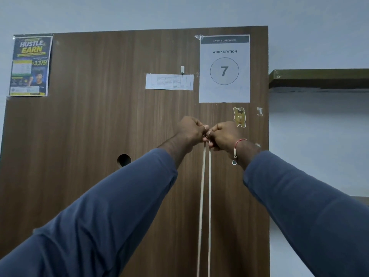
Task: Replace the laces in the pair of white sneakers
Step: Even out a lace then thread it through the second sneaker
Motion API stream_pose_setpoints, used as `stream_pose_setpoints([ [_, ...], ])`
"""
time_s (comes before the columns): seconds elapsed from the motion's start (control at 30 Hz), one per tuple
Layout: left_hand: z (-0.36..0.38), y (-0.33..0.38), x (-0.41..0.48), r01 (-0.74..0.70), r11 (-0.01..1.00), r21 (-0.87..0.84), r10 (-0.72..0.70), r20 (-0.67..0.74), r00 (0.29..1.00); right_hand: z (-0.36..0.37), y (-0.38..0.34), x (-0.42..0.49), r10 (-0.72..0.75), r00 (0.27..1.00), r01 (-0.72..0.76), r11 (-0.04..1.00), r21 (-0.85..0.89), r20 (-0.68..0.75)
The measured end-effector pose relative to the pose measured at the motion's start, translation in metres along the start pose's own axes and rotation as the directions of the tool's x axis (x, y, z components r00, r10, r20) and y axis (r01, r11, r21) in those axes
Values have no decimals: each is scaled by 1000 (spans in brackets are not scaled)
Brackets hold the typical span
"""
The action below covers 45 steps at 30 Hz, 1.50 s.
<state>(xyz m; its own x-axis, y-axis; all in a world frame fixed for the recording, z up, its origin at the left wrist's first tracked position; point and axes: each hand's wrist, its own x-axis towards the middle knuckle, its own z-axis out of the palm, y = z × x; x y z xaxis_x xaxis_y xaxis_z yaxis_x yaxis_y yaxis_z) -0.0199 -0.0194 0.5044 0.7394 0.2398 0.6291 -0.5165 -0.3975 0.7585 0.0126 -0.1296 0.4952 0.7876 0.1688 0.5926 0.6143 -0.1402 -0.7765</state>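
Both arms are stretched up in front of a wooden panel. My left hand [190,129] and my right hand [224,135] meet knuckle to knuckle, and each pinches the top of a cream shoelace [205,196]. Two strands of the lace hang straight down side by side from the hands and run out of the bottom of the view. No sneakers are in view.
The brown wooden panel [99,136] fills the view, with a round hole [123,159] at the left. A "Workstation 7" sheet [224,68], a small paper slip [169,81] and a poster [30,65] hang on it. A dark shelf [319,78] juts out at the right.
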Motion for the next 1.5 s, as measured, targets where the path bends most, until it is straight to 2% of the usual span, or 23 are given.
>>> stream_pose_setpoints([
  [0.2,-2,-6,-1,21,999,-29,-21,1,1000,-5,0,-11,-49,997,51,999,-21,53],
  [0.43,-1,-9,-6,-101,993,60,103,-37,994,-9,-3,-16,-68,995,72,996,-58,74],
  [0.7,-12,-3,-14,-155,978,139,146,75,986,-15,4,-17,-109,988,120,987,-108,105],
  [0.87,-13,-2,-15,-180,963,200,167,82,983,-14,4,-19,-90,985,102,991,-80,147],
  [1.03,-13,-2,-19,-248,943,223,238,69,969,-7,5,-23,-52,971,90,983,-157,231],
  [1.1,-14,0,-21,-274,937,218,277,16,961,-9,-6,-18,-71,978,105,979,-175,194],
  [1.17,-17,3,-19,-304,927,220,324,-60,944,-13,-19,-6,-127,990,136,974,-179,62],
  [1.23,-22,3,-18,-281,934,220,306,-87,948,-14,-25,4,-133,991,126,976,-176,-29],
  [1.33,-27,-10,-22,-180,958,224,188,-14,982,-5,-25,6,-2,990,52,934,-353,140],
  [1.37,-28,-15,-25,-162,963,216,165,4,986,-6,-30,8,-4,989,60,921,-384,145],
  [1.4,-28,-18,-27,-156,967,203,157,12,988,-7,-39,12,-36,994,72,927,-369,104],
  [1.5,-31,-19,-29,-148,974,170,145,32,989,-14,-60,26,-135,986,122,984,-128,-94],
])
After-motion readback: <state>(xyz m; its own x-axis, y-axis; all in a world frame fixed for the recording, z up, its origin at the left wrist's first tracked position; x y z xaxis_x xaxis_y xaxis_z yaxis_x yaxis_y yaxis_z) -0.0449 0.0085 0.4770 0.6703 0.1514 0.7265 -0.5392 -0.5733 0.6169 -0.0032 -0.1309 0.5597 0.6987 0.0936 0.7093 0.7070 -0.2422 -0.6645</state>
